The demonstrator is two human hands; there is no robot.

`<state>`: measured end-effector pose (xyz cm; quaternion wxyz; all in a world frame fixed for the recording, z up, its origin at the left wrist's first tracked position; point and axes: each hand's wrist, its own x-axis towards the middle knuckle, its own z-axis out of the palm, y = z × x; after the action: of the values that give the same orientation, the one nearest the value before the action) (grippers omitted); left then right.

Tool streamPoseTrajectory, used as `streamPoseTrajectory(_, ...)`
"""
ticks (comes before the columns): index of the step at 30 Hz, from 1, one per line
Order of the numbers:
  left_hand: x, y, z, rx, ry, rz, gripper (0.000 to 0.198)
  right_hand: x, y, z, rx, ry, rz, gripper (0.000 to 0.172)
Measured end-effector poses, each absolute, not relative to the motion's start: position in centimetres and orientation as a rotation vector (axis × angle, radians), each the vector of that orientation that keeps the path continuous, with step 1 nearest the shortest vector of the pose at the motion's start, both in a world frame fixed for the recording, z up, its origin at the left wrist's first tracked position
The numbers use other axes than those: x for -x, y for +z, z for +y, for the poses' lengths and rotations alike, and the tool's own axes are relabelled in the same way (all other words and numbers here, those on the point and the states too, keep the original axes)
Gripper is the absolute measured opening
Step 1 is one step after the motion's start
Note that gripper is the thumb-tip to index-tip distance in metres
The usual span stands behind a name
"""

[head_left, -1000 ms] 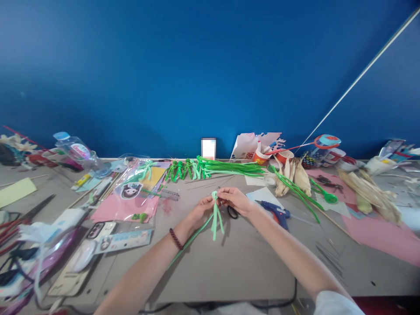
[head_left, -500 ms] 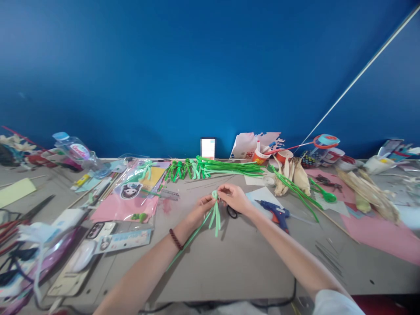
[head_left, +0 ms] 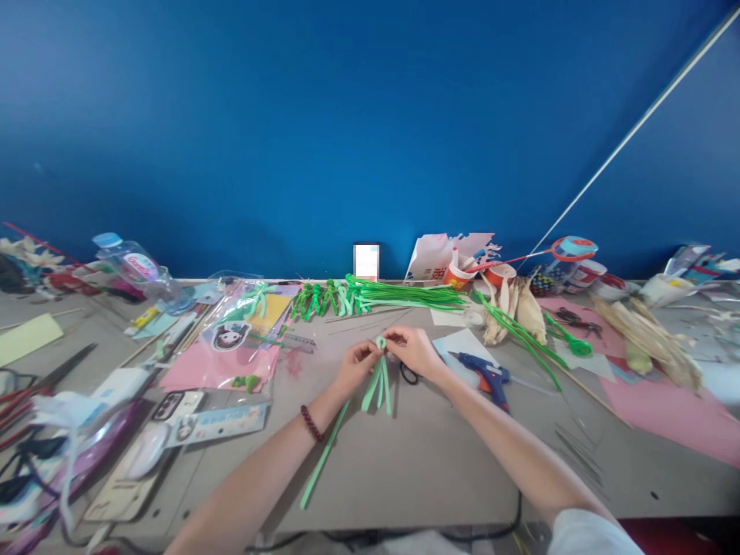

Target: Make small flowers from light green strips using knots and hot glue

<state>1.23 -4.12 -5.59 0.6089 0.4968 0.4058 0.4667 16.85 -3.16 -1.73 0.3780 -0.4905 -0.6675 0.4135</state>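
The left hand (head_left: pixel 359 364) and right hand (head_left: pixel 413 351) — both pinched closed — grip a pale green pipe-cleaner bundle (head_left: pixel 386 384) near its looped top, strands hanging above the grey table (head_left: pixel 439 478), left of the blue glue gun (head_left: pixel 490 376).

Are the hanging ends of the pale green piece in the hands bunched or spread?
Spread: below the small loop between the left hand and right hand, the hanging ends fan out, gaps showing between them.
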Motion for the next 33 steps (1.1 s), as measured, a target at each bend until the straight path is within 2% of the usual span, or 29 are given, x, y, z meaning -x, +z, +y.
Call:
streamPoseTrajectory(6,-1.1,-5.3,-4.2,-1.127,1.090,0.946,0.040,-16.7,-1.6,-3.1,1.222,0.846,-1.828,0.016)
streamPoseTrajectory(12,-1.3,-5.7,-4.2,-1.201,1.149,0.977,0.039,-17.1,-1.4,-2.7,1.244,1.017,-1.646,0.018)
streamPoseTrajectory(19,-1.3,-5.3,-4.8,-1.558,1.318,1.158,0.025,-16.6,-1.5,-3.4,1.277,0.832,-1.810,0.010)
streamPoseTrajectory(27,-1.3,-5.3,-5.4,-1.659,1.333,1.205,0.017,-16.2,-1.8,-3.7,1.295,0.717,-1.869,0.011)
streamPoseTrajectory(33,-1.3,-5.1,-5.7,-1.646,1.339,1.205,0.014,-16.0,-1.9,-4.0,1.302,0.506,-1.984,0.016)
